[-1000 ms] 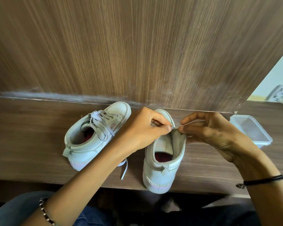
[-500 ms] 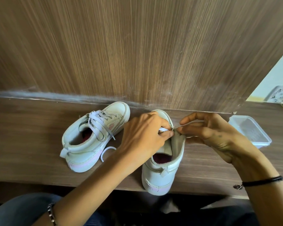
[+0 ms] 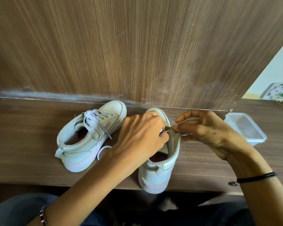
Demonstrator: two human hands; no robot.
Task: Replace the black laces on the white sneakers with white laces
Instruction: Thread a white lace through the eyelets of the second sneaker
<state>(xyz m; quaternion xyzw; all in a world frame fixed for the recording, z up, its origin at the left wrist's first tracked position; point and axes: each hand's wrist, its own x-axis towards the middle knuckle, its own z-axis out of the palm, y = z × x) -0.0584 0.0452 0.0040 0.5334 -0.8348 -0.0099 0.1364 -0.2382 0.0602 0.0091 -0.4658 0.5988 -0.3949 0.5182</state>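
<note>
Two white sneakers stand on a wooden ledge. The left sneaker (image 3: 90, 136) is threaded with a white lace (image 3: 95, 124), and one lace end curls on the ledge beside it. Over the right sneaker (image 3: 157, 170), my left hand (image 3: 140, 136) pinches a white lace tip at the eyelet flap. My right hand (image 3: 207, 129) pinches the grey upper flap of the same shoe from the right side. Most of this shoe's front is hidden by my hands. No black lace is in view.
A clear plastic container (image 3: 245, 129) sits on the ledge (image 3: 23, 141) to the right of my right hand. A wooden panel (image 3: 137, 54) rises straight behind the shoes. The ledge's front edge runs just under the right sneaker's heel.
My left hand has moved down and closer over the right sneaker's flap. The left sneaker's loose lace end now lies curled beside it rather than hanging over the ledge.
</note>
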